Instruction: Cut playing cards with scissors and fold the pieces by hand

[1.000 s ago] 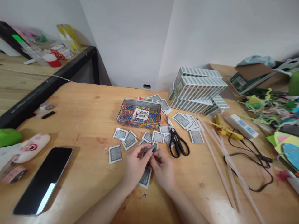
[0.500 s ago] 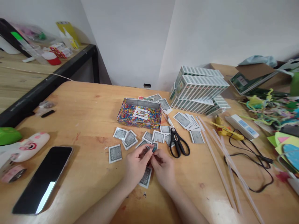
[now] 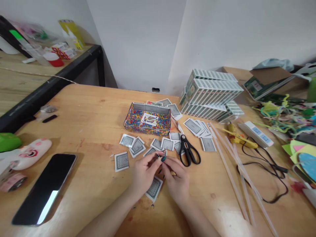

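Note:
Close together over the table, my left hand (image 3: 144, 171) and my right hand (image 3: 175, 174) meet at the fingertips. Both are closed in a pinch around something small whose kind I cannot make out; the fingers cover most of it. Below them shows a playing card (image 3: 153, 190), patterned back up; whether the fingers touch it is hidden. Several more face-down cards (image 3: 121, 161) are scattered just beyond the hands. Black-handled scissors (image 3: 189, 151) lie right of my right hand. Behind stands a colourful open box (image 3: 145, 131) with a face-up card (image 3: 149, 119) inside.
Striped card-pack boxes (image 3: 213, 93) are stacked at the back right. Long translucent glue sticks (image 3: 232, 174), a yellow glue gun (image 3: 233, 131) and a white power strip (image 3: 256, 133) lie to the right. A phone (image 3: 45, 187) and a white toy (image 3: 37, 153) are at left.
My right hand has shifted slightly right and its fingers have spread a little over the pinched thing. The card below the hands has turned and shows more of its back.

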{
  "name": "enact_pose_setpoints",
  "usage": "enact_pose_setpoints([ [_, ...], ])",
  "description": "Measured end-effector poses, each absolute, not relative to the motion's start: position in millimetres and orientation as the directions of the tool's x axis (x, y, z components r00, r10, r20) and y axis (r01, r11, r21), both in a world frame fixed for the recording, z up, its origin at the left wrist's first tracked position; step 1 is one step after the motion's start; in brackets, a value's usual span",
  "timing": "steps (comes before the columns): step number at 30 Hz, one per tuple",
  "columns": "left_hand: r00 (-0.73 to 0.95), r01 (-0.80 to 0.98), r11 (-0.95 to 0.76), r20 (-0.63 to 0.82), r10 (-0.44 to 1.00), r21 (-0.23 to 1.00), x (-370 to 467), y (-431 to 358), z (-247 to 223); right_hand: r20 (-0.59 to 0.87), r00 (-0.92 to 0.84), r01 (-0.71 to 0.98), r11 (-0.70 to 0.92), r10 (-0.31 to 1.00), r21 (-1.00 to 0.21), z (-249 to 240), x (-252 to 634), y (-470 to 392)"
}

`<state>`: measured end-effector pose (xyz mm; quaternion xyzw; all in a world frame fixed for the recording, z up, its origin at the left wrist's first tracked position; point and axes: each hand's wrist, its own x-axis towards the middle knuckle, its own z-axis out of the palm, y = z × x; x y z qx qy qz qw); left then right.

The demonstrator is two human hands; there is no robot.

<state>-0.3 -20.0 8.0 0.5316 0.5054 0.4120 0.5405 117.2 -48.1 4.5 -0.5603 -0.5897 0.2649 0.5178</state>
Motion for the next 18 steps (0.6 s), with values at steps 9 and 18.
enact_pose_setpoints([
  [9,0.253,-0.139,0.354,-0.312,0.916,0.925,3.2,-18.2,11.7,0.302,0.216,0.347,0.216,0.929,-0.913,8.6,117.7,-48.1],
  [18,0.329,-0.057,0.438,-0.397,0.857,0.897,3.0,-17.9,9.6,0.227,0.254,0.403,0.111,0.94,-0.909,9.1,118.1,-50.0],
])
